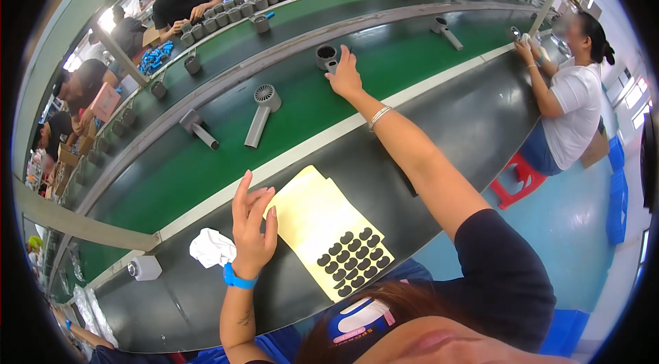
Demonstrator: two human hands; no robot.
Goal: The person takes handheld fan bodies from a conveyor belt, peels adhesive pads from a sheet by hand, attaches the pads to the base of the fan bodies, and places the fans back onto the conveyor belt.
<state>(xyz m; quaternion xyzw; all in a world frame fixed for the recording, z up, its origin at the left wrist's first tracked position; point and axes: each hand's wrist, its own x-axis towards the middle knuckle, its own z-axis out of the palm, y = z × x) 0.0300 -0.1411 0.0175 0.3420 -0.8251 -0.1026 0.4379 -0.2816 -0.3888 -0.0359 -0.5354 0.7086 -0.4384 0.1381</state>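
Note:
My right hand [347,78] reaches out over the green conveyor belt [226,110]. Its thumb and fingers straddle the handle end of a grey plastic housing [326,55] with a round open head; the palm hides the rest of the handle. My left hand [254,226], with a blue wristband, hovers at the left edge of a yellow backing sheet [312,202]. The index finger points up, the other fingers bend loosely, and no held thing shows. Rows of black rounded stickers [353,262] cover the sheet's near end.
Two more grey housings, one with a vented round head [264,95] and one on its side [198,129], lie on the belt. A white cloth [213,248] and a small white container [145,268] rest on the dark table [206,302]. A co-worker [573,89] sits at right.

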